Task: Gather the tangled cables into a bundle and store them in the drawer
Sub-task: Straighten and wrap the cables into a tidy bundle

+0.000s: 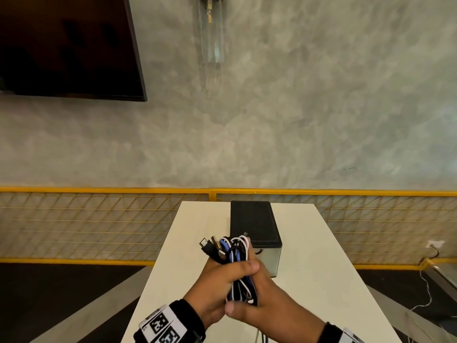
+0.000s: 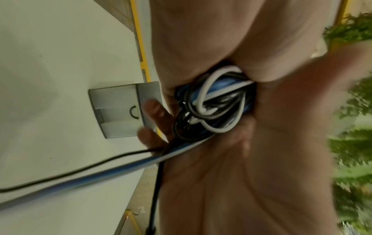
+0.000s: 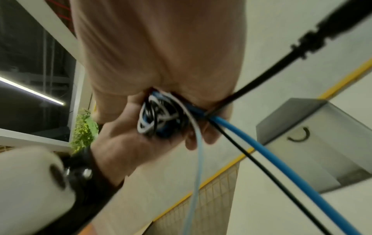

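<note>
Here both hands work together above the white table (image 1: 309, 280), at about 6 o'clock in the head view. The left hand (image 1: 217, 288) and the right hand (image 1: 269, 293) are both clenched around the bundle of cables (image 1: 237, 266), black, white and blue, with the plugs (image 1: 210, 246) standing out toward 11 o'clock. The small drawer box (image 1: 257, 233) stands just behind the hands, at 12 o'clock from them; its front with the curved handle (image 2: 133, 112) looks closed.

The bundle is not finished, I think: loose blue and black tails (image 3: 261, 151) hang out below the grip. To do this step well, one hand should hold the coil tight while the other folds these tails in, so nothing catches the drawer.

I can read no brand or writing; only the square coded markers (image 1: 162, 328) on the wrist bands.
</note>
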The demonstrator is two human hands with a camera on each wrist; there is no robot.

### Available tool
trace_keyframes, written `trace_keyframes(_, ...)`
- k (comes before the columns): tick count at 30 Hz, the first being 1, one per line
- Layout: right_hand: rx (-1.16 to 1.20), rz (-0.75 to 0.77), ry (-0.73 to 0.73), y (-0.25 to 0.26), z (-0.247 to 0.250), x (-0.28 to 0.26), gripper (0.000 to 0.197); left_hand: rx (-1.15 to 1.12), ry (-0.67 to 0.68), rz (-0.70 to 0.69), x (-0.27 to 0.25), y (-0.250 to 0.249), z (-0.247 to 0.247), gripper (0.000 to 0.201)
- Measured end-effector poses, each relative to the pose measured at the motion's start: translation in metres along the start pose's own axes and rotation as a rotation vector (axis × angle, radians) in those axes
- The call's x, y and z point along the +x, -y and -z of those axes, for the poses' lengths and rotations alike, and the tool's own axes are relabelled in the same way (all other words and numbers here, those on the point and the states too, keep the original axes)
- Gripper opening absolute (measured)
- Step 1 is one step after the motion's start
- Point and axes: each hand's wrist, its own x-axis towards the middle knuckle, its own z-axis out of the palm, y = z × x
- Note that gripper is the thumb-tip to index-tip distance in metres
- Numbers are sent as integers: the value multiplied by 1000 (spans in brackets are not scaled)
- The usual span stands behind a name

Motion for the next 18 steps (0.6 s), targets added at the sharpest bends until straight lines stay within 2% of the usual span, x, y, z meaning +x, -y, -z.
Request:
trace_keyframes(4, 50, -25, -63, -6, -2, -3, 130, -52, -49, -22, 3, 0, -8, 16)
trace_keyframes(6, 49, -46, -81, -4, 3, -5, 129, -122, -75, -6, 6, -2, -6, 13)
trace_keyframes(10, -10, -129, -113, -9, 5, -8, 120, -172, -131, -28, 10, 0, 0, 21)
trace_keyframes(12, 39, -159, -124, -14, 0, -6, 105, -194, -155, -29, 12, 2, -2, 23)
trace_keyframes(15, 137, -184, -58, -17, -7, -4, 62, -177, -164, -24, 13, 4, -5, 29)
trace_keyframes(16, 162, -200, -34, -17, -7, -5, 53, -157, -166, -22, 13, 5, -5, 30)
trace_keyframes(18, 228, -222, 1, -18, -4, -6, 48, -130, -184, -15, 12, 6, -7, 33)
